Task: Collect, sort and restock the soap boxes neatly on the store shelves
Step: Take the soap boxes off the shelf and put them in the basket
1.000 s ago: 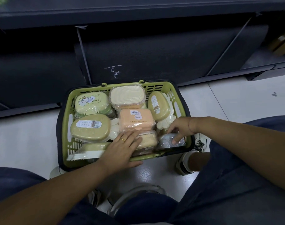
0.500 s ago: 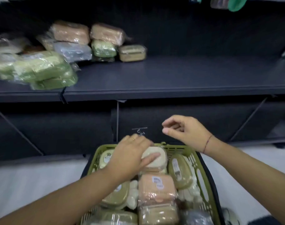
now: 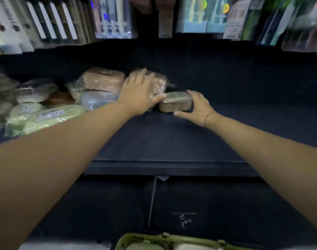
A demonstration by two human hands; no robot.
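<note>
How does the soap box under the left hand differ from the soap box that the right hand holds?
The pinkish-brown soap box looks larger and taller than the olive-brown soap box. The wrap of the pinkish-brown soap box is loose and crinkled; that of the olive-brown soap box looks smoother. The left hand lies flat on the first, while the right hand grips the second from its side. Both are plastic-wrapped and side by side.

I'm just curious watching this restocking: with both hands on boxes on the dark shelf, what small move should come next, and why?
Probably nudge the olive soap box left, snug against the wrapped brown box. The right hand grips it, and the left hand rests on that neighbour, seemingly steadying it.
</note>
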